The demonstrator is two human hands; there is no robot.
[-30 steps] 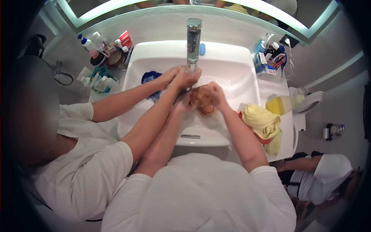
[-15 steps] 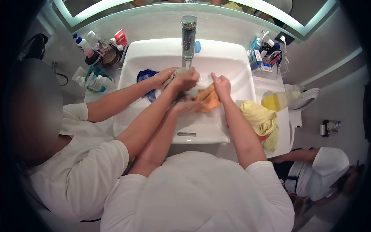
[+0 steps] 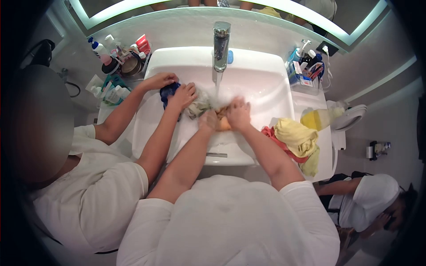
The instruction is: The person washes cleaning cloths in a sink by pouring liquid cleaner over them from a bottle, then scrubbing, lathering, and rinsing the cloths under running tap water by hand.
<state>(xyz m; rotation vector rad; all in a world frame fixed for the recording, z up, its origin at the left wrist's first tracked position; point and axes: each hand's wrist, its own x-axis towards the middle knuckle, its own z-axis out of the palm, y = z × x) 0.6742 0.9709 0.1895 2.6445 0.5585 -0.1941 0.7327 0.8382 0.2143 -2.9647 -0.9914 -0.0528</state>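
Under the running faucet point(image 3: 221, 46), both of my hands work a wet orange cloth point(image 3: 224, 124) in the white sink point(image 3: 266, 73). My left hand point(image 3: 208, 120) is closed on the cloth's left side. My right hand point(image 3: 238, 115) grips it from the right, the fingertips blurred by motion. White foam surrounds the fingers. To the left, a co-worker's two hands hold a dark blue cloth point(image 3: 167, 94). A pale grey-white cloth point(image 3: 198, 106) lies between those hands and mine.
Yellow cloth point(image 3: 295, 135) and red cloth point(image 3: 284, 148) are heaped on the right counter, near a bottle of yellow liquid point(image 3: 315, 119). Toiletries point(image 3: 122, 62) crowd the left ledge; a clear organizer point(image 3: 306, 80) stands right. The co-worker point(image 3: 102, 190) is close on my left.
My hands have come together, bunching the orange cloth that was stretched between them. The co-worker's hands have moved left from the grey-white cloth to the blue one. More red cloth shows at right.
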